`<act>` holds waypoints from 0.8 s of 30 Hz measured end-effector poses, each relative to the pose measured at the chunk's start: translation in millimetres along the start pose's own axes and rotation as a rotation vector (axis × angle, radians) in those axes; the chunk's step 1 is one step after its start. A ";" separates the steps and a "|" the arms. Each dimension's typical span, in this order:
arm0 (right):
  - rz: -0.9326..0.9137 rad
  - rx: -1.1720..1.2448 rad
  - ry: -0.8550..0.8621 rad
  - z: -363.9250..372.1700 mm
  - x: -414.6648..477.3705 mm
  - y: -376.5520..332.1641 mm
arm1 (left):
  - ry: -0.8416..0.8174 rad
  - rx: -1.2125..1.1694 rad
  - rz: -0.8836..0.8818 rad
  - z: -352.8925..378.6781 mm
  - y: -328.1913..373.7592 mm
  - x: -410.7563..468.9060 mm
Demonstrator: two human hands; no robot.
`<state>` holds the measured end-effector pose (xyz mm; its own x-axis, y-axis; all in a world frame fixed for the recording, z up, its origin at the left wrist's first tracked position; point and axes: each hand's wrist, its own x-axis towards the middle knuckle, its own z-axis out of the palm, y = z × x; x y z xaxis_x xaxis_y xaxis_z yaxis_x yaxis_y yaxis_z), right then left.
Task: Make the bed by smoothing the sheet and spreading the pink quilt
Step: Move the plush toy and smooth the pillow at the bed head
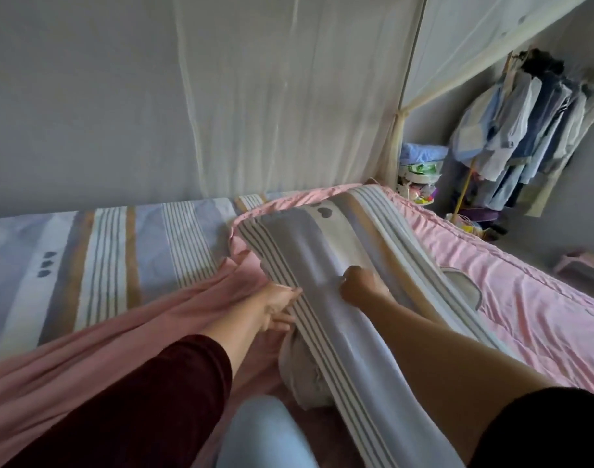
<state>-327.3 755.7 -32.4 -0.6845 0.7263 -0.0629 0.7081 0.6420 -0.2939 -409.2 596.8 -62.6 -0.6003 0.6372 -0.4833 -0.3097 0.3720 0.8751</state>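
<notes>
the striped sheet (103, 251) lies flat on the left part of the bed, up against the grey wall (69, 96). next to it a pink flap of the pink quilt (525, 315) slopes down to the bottom left corner. the left hand (277, 307), on an arm in a dark red sleeve (137, 400), is at the edge where the pink side meets the striped side. its fingers curl around that edge and hold it.

the quilt is pink on one side and striped on the other. a long striped fold of it runs up the middle, from the person toward the far end of the bed. the right hand (358, 285) sits on top of this fold, just beside the left hand. it is closed in a fist with the cloth bunched inside. to the right, the pink side of the quilt lies spread to the bed's edge.

a thin net curtain (272, 96) hangs behind the bed. clothes (525, 130) hang on a rack at the far right.

the quilt hides the sheet under it. a white lump under the fold near the left wrist is hard to make out. a pale blue shape (265, 434) at the bottom is blurry and cut off. the little things piled by the bed post (420, 177) are too small to tell.
</notes>
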 end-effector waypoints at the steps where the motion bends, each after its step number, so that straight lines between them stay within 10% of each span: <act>1: -0.060 0.052 0.072 -1.3 2.8 -22.1 | 0.007 -0.001 0.014 -15.4 3.2 -2.6; 24: -0.587 -0.037 -0.236 197.3 70.1 -270.3 | 0.780 0.084 -0.080 -310.7 -129.9 70.9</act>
<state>-600.9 584.6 -145.5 -0.9776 0.1793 -0.1107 0.2053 0.9283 -0.3101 -640.7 384.0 -202.5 -0.9323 -0.0398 -0.3596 -0.3357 0.4659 0.8187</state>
